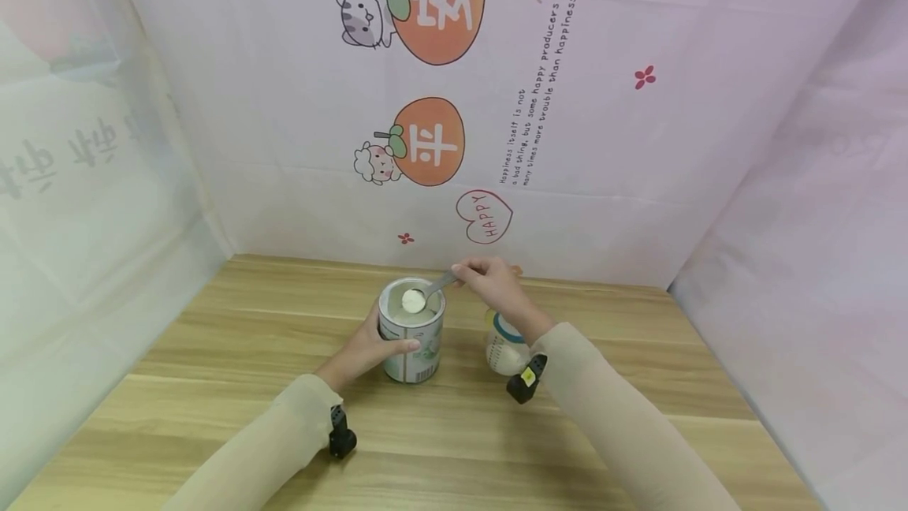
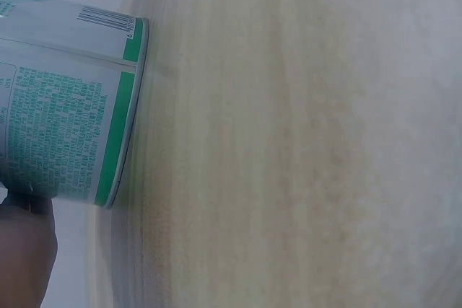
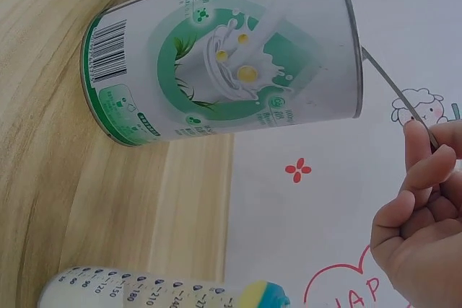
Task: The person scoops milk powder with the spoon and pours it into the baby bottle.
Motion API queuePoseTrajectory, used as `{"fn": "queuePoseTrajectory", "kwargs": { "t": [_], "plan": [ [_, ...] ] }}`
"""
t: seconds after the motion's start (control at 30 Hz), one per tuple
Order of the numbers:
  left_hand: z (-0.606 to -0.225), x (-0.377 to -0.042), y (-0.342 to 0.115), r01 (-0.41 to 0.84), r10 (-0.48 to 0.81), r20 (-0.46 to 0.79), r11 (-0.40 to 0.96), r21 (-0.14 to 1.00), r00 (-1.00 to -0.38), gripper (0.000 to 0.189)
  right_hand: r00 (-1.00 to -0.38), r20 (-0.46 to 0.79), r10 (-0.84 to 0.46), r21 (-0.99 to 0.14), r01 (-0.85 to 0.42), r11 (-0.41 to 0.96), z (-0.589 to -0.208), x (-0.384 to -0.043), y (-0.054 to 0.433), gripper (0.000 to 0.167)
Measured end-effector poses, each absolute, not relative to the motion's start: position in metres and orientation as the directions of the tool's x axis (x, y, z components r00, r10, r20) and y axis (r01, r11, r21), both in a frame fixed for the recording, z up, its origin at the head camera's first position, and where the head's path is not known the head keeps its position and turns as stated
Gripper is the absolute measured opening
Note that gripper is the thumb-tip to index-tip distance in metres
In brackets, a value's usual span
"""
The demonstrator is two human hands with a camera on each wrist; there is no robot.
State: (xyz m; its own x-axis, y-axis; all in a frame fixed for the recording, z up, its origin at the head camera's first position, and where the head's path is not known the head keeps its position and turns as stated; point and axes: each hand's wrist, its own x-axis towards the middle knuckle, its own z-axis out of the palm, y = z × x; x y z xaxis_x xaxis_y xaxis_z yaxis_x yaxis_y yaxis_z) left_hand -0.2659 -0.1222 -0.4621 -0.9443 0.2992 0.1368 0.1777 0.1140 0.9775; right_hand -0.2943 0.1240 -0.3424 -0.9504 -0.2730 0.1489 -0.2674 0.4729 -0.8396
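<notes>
A white and green milk powder can stands upright on the table, its top uncovered. My left hand holds it from the left, thumb across the front; the fingers behind it are hidden in the head view. My right hand pinches the end of a grey spoon. The spoon's bowl carries a heap of pale powder and overlaps the can's mouth in the head view. In the right wrist view the right hand has its fingers curled round the handle, which slants to the can's rim.
Right of the can, partly under my right forearm, stands a clear baby bottle with printed measuring marks and a blue and yellow top. Printed cloth walls close in the wood-grain table at the back and sides.
</notes>
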Motion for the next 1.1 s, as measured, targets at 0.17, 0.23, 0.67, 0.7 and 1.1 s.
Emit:
{"fn": "queuePoseTrajectory", "kwargs": {
  "t": [0.17, 0.23, 0.67, 0.7, 1.1],
  "plan": [
    [-0.463, -0.267, -0.122, 0.189, 0.305, 0.150, 0.102, 0.977, -0.940, 0.106, -0.956, 0.128, -0.265, -0.842, -0.246, 0.479, -0.337, -0.292, 0.129, 0.027],
    [-0.463, -0.268, -0.123, 0.193, 0.308, 0.155, 0.100, 0.976, -0.939, 0.106, -0.957, 0.130, -0.260, -0.842, -0.245, 0.481, -0.334, -0.290, 0.131, 0.027],
    [-0.467, -0.268, -0.124, 0.169, 0.310, 0.133, 0.093, 0.981, -0.941, 0.106, -0.961, 0.140, -0.239, -0.851, -0.240, 0.467, -0.329, -0.285, 0.156, 0.030],
    [-0.467, -0.268, -0.124, 0.169, 0.313, 0.133, 0.091, 0.981, -0.940, 0.105, -0.960, 0.146, -0.238, -0.852, -0.245, 0.463, -0.329, -0.285, 0.159, 0.030],
    [-0.465, -0.267, -0.123, 0.164, 0.309, 0.130, 0.085, 0.983, -0.942, 0.106, -0.967, 0.151, -0.204, -0.866, -0.230, 0.444, -0.329, -0.282, 0.182, 0.033]
  ]
}}
